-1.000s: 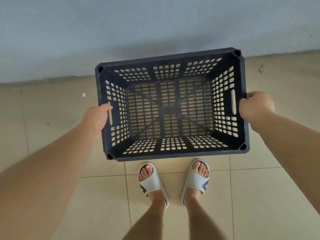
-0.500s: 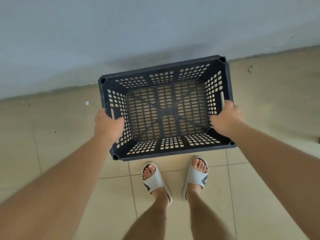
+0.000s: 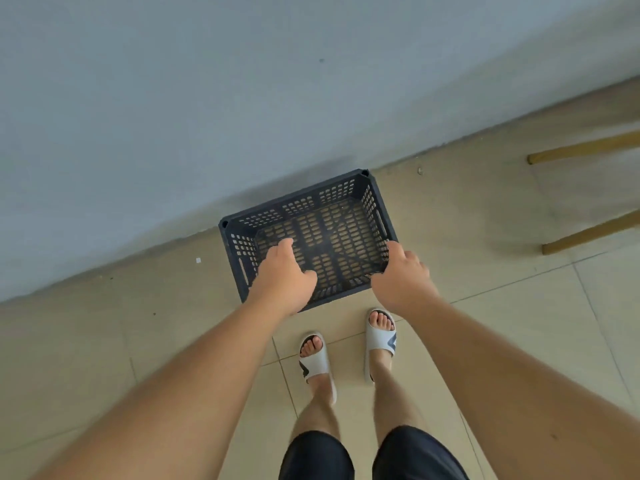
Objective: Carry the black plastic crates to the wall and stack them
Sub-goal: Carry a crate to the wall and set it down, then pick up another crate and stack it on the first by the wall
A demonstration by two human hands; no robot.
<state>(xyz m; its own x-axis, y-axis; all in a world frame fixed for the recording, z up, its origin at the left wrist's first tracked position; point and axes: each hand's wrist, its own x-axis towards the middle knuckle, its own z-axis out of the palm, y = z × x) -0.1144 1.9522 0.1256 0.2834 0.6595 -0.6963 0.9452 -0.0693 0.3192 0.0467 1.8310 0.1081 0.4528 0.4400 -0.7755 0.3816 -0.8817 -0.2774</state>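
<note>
change: black crate (image 3: 329, 233) let go, now on floor (image 3: 485, 258) at wall (image 3: 207, 98)
hands: left hand (image 3: 285, 275), right hand (image 3: 401, 277) above it, fingers loose, empty
hidden: near crate corners behind hands; right fingers blurred

Crate (image 3: 325, 237) on floor (image 3: 485, 271) beside wall (image 3: 242, 98), before feet (image 3: 379, 336)

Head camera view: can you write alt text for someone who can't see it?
An empty black slotted plastic crate sits on beige floor tiles by a grey wall. The person's left hand and right hand hover open above its near side, white sandals below.
</note>
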